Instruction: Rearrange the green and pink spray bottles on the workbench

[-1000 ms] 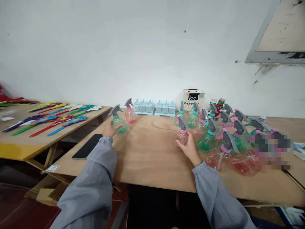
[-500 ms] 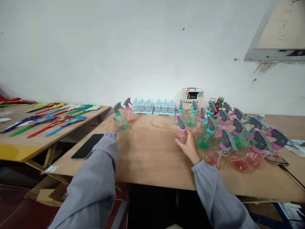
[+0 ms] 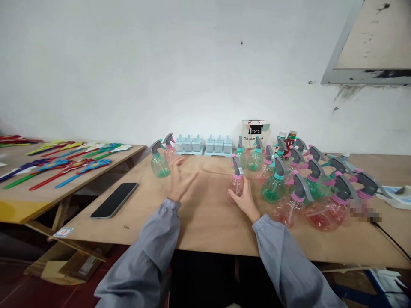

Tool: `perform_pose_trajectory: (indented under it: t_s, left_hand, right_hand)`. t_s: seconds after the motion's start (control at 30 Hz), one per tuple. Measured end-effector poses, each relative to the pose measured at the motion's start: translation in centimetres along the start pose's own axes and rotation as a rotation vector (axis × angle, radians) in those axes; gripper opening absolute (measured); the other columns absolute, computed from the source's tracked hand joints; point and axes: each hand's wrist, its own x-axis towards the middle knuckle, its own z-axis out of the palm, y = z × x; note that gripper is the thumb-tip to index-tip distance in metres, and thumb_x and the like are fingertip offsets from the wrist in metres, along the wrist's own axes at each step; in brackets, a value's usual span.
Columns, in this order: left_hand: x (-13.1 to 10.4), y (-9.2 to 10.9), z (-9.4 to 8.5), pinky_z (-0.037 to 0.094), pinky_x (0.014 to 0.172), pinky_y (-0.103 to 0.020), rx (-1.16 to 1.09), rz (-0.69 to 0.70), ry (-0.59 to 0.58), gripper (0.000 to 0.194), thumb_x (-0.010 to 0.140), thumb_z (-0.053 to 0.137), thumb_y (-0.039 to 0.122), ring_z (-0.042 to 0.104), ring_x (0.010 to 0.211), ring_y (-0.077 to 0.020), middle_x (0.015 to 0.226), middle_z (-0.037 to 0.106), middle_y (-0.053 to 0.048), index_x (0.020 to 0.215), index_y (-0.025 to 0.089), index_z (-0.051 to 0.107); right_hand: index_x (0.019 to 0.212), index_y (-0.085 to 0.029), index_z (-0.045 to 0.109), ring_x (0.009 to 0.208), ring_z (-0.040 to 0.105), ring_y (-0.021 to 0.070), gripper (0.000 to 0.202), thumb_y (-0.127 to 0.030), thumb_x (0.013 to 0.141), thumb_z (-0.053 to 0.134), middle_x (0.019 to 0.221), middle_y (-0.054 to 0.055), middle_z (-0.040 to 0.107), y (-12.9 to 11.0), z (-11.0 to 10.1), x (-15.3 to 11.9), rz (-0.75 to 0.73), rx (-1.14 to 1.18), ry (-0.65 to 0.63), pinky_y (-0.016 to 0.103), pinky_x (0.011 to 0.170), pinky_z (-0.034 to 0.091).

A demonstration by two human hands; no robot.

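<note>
My left hand [image 3: 180, 180] is spread in the air over the table, blurred, holding nothing. Just left of it stands a green spray bottle [image 3: 160, 166], and behind its fingers a pink spray bottle [image 3: 171, 152]. My right hand [image 3: 245, 197] is wrapped round the body of a small pink spray bottle [image 3: 236, 185] with a grey trigger head. This bottle is upright, left of a group of green and pink spray bottles. Nearest to my right hand in that group is a green one [image 3: 272, 187].
A black phone [image 3: 114, 200] lies on the table's left part. Pale blue moulds [image 3: 189, 146] and a printed bag [image 3: 255, 134] stand along the wall. On the left table [image 3: 67, 190] lie colourful hand-shaped sticks. A cable [image 3: 390, 240] runs at the right.
My left hand has let go of the green bottle and moved right with its fingers spread. My right hand still holds the pink bottle. The view has shifted slightly.
</note>
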Motion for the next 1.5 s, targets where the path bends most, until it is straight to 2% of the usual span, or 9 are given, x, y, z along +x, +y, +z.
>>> perform_pose_trajectory:
  t_s: [0.17,0.27,0.33,0.5,0.77,1.03,1.23,1.33,1.5]
  left_hand:
    - [-1.3,4.2,7.2,0.032,0.121,-0.053,-0.118,-0.06,-0.335,0.104,0.063,0.085,0.058,0.035,0.147,-0.0354,0.154,0.038,-0.018,0.147,0.022,0.035]
    - [-2.0,4.8,10.0,0.042,0.114,-0.049,-0.236,-0.155,-0.371,0.1,0.063,0.088,0.051,0.048,0.136,-0.033,0.145,0.049,-0.016,0.146,0.023,0.04]
    - [-2.3,4.4,10.6,0.049,0.107,-0.046,-0.312,-0.249,-0.32,0.087,0.068,0.085,0.046,0.057,0.126,-0.0295,0.135,0.057,-0.014,0.142,0.023,0.046]
    - [-2.1,3.1,8.9,0.046,0.107,-0.041,-0.453,-0.391,-0.142,0.077,0.068,0.084,0.032,0.058,0.125,-0.0256,0.137,0.059,-0.011,0.138,0.026,0.052]
    - [-1.1,3.6,6.2,0.051,0.076,-0.026,-0.662,-0.651,-0.078,0.058,0.064,0.084,0.025,0.068,0.107,-0.022,0.134,0.064,-0.007,0.119,0.025,0.065]
    - [-1.2,3.8,6.0,0.047,0.066,-0.023,-0.799,-0.705,-0.271,0.054,0.072,0.081,0.048,0.073,0.097,-0.0219,0.127,0.069,-0.01,0.118,0.021,0.069]
    - [-1.1,3.6,5.7,0.053,0.073,-0.024,-0.893,-0.757,-0.317,0.047,0.072,0.082,0.04,0.067,0.119,-0.0282,0.136,0.066,-0.011,0.113,0.02,0.071]
    - [-1.1,3.4,5.6,0.054,0.081,-0.025,-0.921,-0.776,-0.29,0.04,0.071,0.082,0.032,0.061,0.13,-0.0284,0.136,0.066,-0.009,0.108,0.02,0.072]
    - [-1.2,3.3,5.7,0.055,0.085,-0.029,-0.931,-0.784,-0.322,0.034,0.069,0.08,0.021,0.064,0.125,-0.0286,0.122,0.073,-0.01,0.102,0.017,0.072]
  right_hand:
    - [0.152,-0.024,0.031,0.138,0.046,0.0305,0.082,-0.047,0.084,0.07,0.139,0.015,0.044,-1.8,1.6,-1.8,-0.034,0.051,-0.068,0.052,0.117,0.039]
    - [0.153,-0.022,0.031,0.14,0.045,0.0311,0.084,-0.051,0.083,0.069,0.141,0.017,0.043,-2.3,1.8,-2.5,-0.084,0.105,-0.146,0.052,0.118,0.039]
    - [0.156,-0.021,0.026,0.141,0.044,0.0309,0.084,-0.054,0.087,0.063,0.147,0.018,0.041,-2.1,1.6,-2.2,-0.113,0.19,-0.152,0.052,0.118,0.039]
    - [0.157,-0.026,0.02,0.148,0.035,0.0265,0.068,-0.052,0.098,0.042,0.16,0.015,0.032,0.0,2.0,2.2,0.046,0.265,0.15,0.054,0.122,0.029]
    - [0.15,-0.004,0.025,0.147,0.031,0.0342,0.084,-0.059,0.091,0.052,0.153,0.029,0.035,5.2,6.0,10.6,0.177,-0.098,0.359,0.054,0.119,0.028]
    - [0.148,0.0,0.024,0.143,0.038,0.0379,0.107,-0.062,0.075,0.071,0.15,0.036,0.038,8.3,6.4,13.8,0.184,-0.117,0.362,0.055,0.115,0.033]
    - [0.142,-0.004,0.033,0.137,0.043,0.0387,0.099,-0.061,0.072,0.073,0.144,0.033,0.045,8.1,6.4,12.5,0.224,-0.099,0.363,0.058,0.111,0.036]
    - [0.144,-0.007,0.031,0.136,0.042,0.0379,0.101,-0.062,0.07,0.073,0.144,0.031,0.044,7.3,5.7,9.8,0.197,-0.104,0.346,0.057,0.112,0.035]
    - [0.142,-0.014,0.038,0.13,0.046,0.0353,0.096,-0.062,0.068,0.075,0.132,0.02,0.049,4.9,3.2,4.2,0.172,-0.116,0.22,0.055,0.111,0.037]
